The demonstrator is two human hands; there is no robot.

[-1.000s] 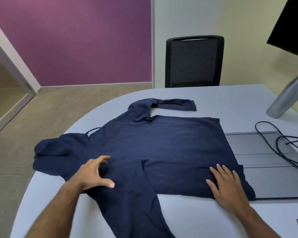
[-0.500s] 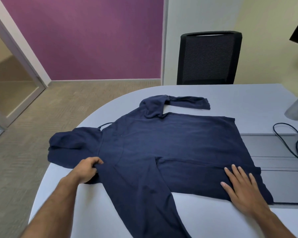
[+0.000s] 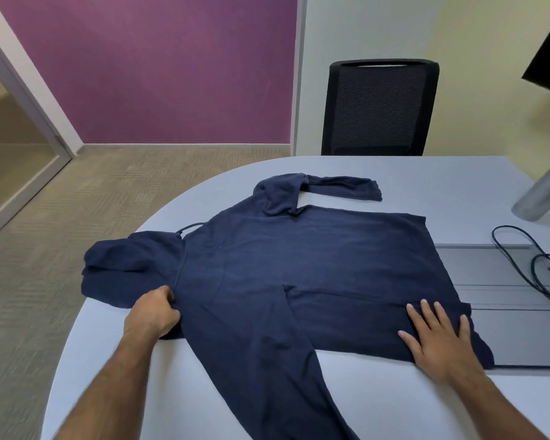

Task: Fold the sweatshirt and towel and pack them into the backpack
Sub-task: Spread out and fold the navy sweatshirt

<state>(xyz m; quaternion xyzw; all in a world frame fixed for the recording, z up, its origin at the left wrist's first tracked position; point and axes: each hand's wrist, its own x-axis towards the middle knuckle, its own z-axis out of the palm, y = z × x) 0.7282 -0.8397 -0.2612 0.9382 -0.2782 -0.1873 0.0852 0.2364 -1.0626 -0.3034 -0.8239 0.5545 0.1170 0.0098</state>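
Nearest, a navy hooded sweatshirt (image 3: 299,265) lies spread flat on a pale round table (image 3: 378,401), one sleeve trailing toward the viewer; the left hand (image 3: 153,314) pinches the cloth at the near shoulder, fingers curled into it; the right hand (image 3: 438,339) lies flat, fingers straight, pressing the near hem corner. To fold well, likely lift both points together, keep the edge taut, and carry it across evenly. Farther off, the other sleeve (image 3: 340,187) lies bent; neither towel nor backpack is visible.
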